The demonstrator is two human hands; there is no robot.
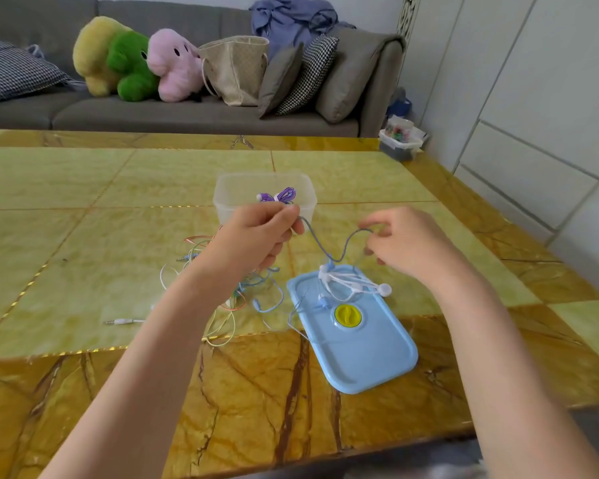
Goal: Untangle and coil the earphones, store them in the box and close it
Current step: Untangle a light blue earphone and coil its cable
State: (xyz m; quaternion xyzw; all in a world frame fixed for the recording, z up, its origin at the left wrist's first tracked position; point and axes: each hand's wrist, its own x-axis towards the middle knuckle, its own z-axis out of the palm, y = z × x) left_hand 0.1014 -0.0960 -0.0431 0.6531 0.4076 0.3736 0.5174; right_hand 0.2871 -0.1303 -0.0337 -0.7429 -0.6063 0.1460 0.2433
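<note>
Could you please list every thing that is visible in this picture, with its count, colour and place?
box: one, clear plastic, open, middle of table.
purple earphones: one coiled set, inside the box.
lid: one, light blue with a yellow knob, on table near right arm.
blue earphones: one set, cord held between both hands, white earbuds hanging over the lid.
tangled earphones: several, mixed colours, on table under left arm.
table: one, yellow-green marble pattern.
sofa: one, grey, behind table.
plush toys: three, yellow, green, pink, on sofa.
bag: one, beige, on sofa.
cushions: several, grey and patterned, on sofa.
left hand: grips the cord.
right hand: pinches the cord.
</note>
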